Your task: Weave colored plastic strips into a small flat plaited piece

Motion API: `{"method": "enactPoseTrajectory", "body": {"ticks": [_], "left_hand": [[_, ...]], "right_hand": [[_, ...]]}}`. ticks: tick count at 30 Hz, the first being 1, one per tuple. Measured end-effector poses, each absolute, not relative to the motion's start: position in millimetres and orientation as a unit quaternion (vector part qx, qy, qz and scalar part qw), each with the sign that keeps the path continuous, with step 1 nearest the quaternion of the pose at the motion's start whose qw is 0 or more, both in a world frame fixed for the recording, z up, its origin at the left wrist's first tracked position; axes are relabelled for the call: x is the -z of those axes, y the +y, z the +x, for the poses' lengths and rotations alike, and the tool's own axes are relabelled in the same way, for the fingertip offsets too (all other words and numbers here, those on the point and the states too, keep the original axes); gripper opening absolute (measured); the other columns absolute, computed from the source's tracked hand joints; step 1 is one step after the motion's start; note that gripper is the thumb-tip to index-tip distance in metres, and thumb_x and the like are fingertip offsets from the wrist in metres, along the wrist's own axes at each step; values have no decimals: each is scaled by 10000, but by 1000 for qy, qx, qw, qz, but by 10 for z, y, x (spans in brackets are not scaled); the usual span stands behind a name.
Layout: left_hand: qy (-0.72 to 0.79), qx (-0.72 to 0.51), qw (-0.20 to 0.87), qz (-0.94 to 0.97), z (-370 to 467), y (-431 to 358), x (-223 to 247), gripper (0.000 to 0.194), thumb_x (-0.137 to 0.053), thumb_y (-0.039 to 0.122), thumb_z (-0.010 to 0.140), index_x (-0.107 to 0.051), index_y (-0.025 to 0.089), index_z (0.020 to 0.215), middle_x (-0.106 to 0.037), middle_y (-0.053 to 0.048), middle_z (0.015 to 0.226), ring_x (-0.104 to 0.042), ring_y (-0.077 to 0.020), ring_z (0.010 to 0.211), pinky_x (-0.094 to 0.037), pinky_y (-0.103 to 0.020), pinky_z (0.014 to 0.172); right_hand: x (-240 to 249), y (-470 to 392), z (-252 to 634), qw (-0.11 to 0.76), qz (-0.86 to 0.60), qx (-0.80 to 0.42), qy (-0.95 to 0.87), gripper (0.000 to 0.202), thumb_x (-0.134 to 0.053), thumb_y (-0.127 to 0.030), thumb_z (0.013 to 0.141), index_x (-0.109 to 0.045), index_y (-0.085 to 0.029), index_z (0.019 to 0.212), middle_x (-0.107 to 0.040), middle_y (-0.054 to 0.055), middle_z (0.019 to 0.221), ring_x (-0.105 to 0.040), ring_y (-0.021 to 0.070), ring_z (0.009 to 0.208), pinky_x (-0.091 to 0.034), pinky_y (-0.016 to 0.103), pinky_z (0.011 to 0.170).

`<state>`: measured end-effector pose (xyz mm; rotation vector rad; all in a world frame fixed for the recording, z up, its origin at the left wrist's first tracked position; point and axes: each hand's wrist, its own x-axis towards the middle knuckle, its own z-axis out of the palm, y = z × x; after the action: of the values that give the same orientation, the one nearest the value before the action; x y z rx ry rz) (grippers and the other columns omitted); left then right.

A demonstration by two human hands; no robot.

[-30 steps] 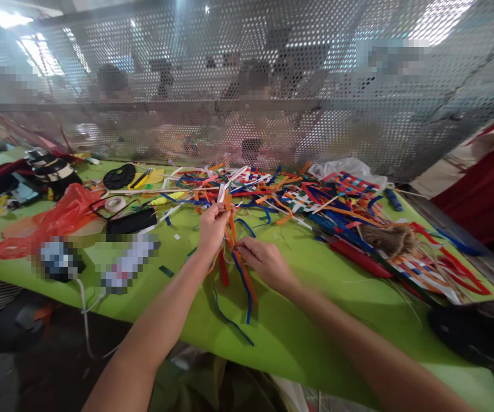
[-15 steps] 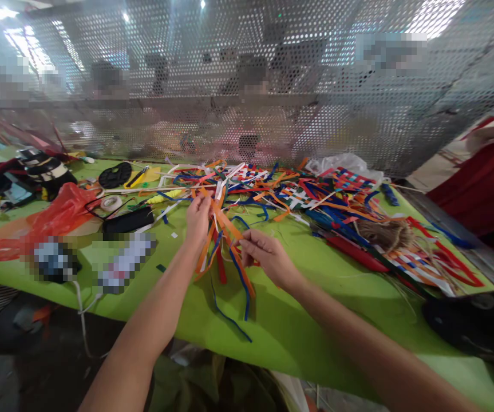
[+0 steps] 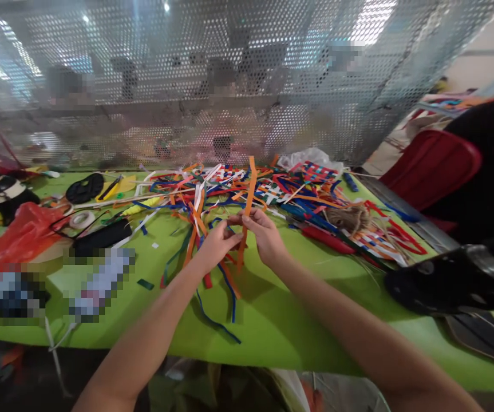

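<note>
An orange strip (image 3: 252,183) stands nearly upright over the green tabletop (image 3: 272,320), pinched in my right hand (image 3: 263,232). Just left of it is my left hand (image 3: 218,243), its fingers bent close to the strip's lower part; what they grip, if anything, is too small to make out. Beneath and beside the left hand spread orange, white, red and green strips, with a long blue strip (image 3: 214,323) trailing toward the table's front edge.
Behind lies a tangle of coloured strips with woven pieces (image 3: 315,171). Twine (image 3: 350,218) and a red-handled tool (image 3: 328,239) are at right. A tape roll (image 3: 82,220), black case (image 3: 103,236) and red plastic bag (image 3: 23,232) sit left. A perforated metal screen (image 3: 247,114) stands behind.
The orange strip has come upright in my right hand, which has risen. My left hand has moved down from the crossing strips toward my right hand. The view has turned to the right.
</note>
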<state>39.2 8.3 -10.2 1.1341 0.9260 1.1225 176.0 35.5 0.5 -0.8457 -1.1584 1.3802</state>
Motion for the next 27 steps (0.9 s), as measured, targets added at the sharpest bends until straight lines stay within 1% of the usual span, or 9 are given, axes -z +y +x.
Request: {"method": "enactPoseTrajectory", "body": {"ticks": [3, 5, 8, 13, 16, 19, 22, 24, 27], "left_hand": [[424, -463, 607, 487, 422, 72, 102, 455, -852, 483, 660, -584, 191, 884, -620, 39, 655, -616, -140, 583, -532, -280, 615], [428, -440, 610, 501, 439, 56, 97, 409, -812, 503, 682, -569, 187, 770, -595, 35, 639, -583, -129, 576, -501, -265, 598], [430, -417, 591, 540, 453, 20, 80, 371, -739, 491, 733, -534, 188, 674, -519, 49, 605, -503, -109, 570, -422, -237, 571], [424, -334, 585, 606, 458, -72, 34, 343, -634, 427, 792, -441, 200, 622, -379, 67, 563, -373, -97, 543, -305, -232, 538], [411, -283, 588, 636, 474, -134, 2, 333, -609, 380, 793, -393, 204, 612, -357, 67, 577, -367, -95, 555, -301, -231, 547], [413, -259, 602, 633, 470, -172, -39, 330, -597, 388, 793, -385, 206, 617, -343, 73, 582, -370, -90, 544, -311, -225, 544], [412, -254, 605, 632, 431, -178, -84, 339, -623, 406, 798, -417, 200, 625, -370, 73, 591, -397, -87, 547, -335, -220, 554], [403, -262, 602, 637, 401, -166, -99, 334, -633, 441, 823, -488, 192, 656, -463, 55, 611, -483, -104, 592, -388, -225, 598], [405, -302, 613, 608, 367, -117, -68, 378, -607, 562, 862, -620, 187, 809, -638, -6, 715, -620, -161, 710, -479, -266, 696]], "right_hand": [[12, 341, 1743, 547, -363, -569, -495, 231, -743, -419, 759, -647, -255, 890, -747, 13, 883, -685, 214, 914, -476, 378, 934], [17, 329, 1735, 542, -366, -571, -497, 230, -730, -418, 766, -656, -255, 909, -747, 15, 882, -681, 206, 891, -473, 366, 917], [16, 333, 1746, 533, -376, -568, -501, 224, -697, -432, 783, -660, -245, 901, -743, 24, 832, -666, 202, 844, -471, 352, 867], [-6, 500, 1911, 567, -431, -491, -502, 261, -610, -484, 804, -645, -228, 844, -704, 32, 707, -587, 183, 689, -429, 320, 692], [-28, 641, 2061, 587, -454, -458, -489, 269, -603, -498, 781, -634, -231, 785, -672, 36, 646, -530, 173, 620, -390, 310, 616], [-47, 731, 2171, 597, -455, -447, -487, 255, -622, -486, 758, -639, -233, 742, -650, 33, 612, -457, 158, 571, -364, 303, 577], [-60, 770, 2222, 588, -447, -465, -488, 270, -667, -498, 718, -647, -229, 709, -612, 17, 596, -405, 144, 559, -323, 298, 550], [-61, 776, 2225, 576, -445, -483, -486, 296, -715, -511, 667, -658, -221, 685, -572, -3, 600, -356, 125, 544, -278, 294, 533], [-50, 740, 2166, 561, -444, -501, -487, 330, -765, -521, 619, -709, -209, 708, -517, -26, 610, -290, 105, 537, -227, 290, 524]]}}
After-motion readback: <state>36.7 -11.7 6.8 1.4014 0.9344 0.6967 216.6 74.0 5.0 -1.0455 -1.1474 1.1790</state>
